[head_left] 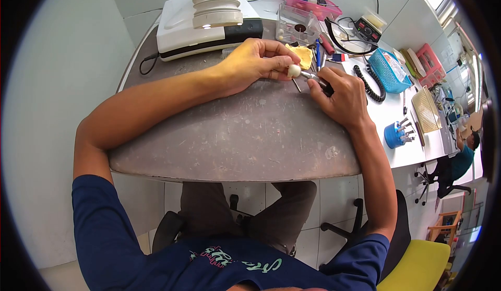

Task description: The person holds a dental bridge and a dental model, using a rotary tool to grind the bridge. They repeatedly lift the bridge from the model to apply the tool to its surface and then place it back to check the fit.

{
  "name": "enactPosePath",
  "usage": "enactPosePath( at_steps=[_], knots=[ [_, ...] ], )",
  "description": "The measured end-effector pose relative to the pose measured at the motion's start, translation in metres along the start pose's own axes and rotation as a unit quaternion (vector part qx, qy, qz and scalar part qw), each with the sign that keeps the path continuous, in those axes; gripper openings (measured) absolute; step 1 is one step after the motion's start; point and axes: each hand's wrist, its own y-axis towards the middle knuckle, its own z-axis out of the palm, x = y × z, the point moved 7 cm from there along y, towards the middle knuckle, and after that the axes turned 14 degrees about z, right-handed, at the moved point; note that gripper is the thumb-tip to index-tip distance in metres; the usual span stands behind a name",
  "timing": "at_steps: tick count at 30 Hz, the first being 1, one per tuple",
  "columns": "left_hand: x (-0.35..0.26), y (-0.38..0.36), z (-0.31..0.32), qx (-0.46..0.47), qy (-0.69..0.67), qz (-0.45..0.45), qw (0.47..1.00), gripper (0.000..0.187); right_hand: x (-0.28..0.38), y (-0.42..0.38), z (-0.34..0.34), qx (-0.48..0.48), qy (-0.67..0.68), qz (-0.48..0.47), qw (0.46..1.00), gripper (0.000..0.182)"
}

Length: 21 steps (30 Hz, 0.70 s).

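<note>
My left hand point(255, 65) is closed, with thumb and fingertips pinching a small whitish rounded piece point(294, 70) over the grey work mat point(235, 134). My right hand point(339, 93) is wrapped round a metal rotary handpiece point(313, 77), whose tip points left and meets the whitish piece or ends very close to it. What exactly the piece is, I cannot make out. Just beyond my fingers lies a crumpled yellow cloth or paper point(300, 56). A thin metal rod point(296, 85) rests on the mat below the piece.
A white suction hose point(216, 4) hangs over a white box-shaped unit point(177, 25). Along the back stand a clear plastic box point(297, 25) and a pink basket point(313, 6). Right are a blue basket point(389, 72), a coiled black cord point(369, 85) and a blue bur holder point(395, 135). A co-worker point(462, 160) sits far right.
</note>
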Motion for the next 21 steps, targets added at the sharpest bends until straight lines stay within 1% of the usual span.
enactPosePath(
  at_steps=[6, 9, 11, 15, 17, 21],
  knots=[
    [0.0014, 0.0008, 0.0027, 0.008, -0.004, 0.002, 1.0, 0.026, 0.0025, -0.0018, 0.001, 0.005, -0.02, -0.016, 1.0, 0.03],
    [0.0003, 0.0002, 0.0, 0.006, 0.003, -0.002, 1.0, 0.026, -0.0012, -0.0001, 0.0003, 0.004, 0.0, 0.007, 1.0, 0.03],
    [0.0034, 0.0017, 0.0027, 0.012, 0.003, -0.004, 1.0, 0.026, 0.0053, 0.0006, -0.0006, 0.004, -0.015, -0.015, 1.0, 0.029],
    [0.0014, 0.0, 0.0018, 0.006, -0.003, -0.002, 1.0, 0.027, 0.004, -0.0013, -0.0023, 0.0, -0.01, -0.017, 1.0, 0.028],
    [0.0003, -0.0009, -0.0002, 0.0, -0.005, -0.004, 1.0, 0.027, -0.0022, -0.0013, -0.0035, 0.0, 0.0, 0.004, 1.0, 0.027],
    [0.0013, 0.0, 0.0019, 0.009, -0.011, -0.008, 1.0, 0.027, -0.0021, -0.0011, -0.0031, -0.003, -0.009, -0.002, 1.0, 0.027]
  ],
)
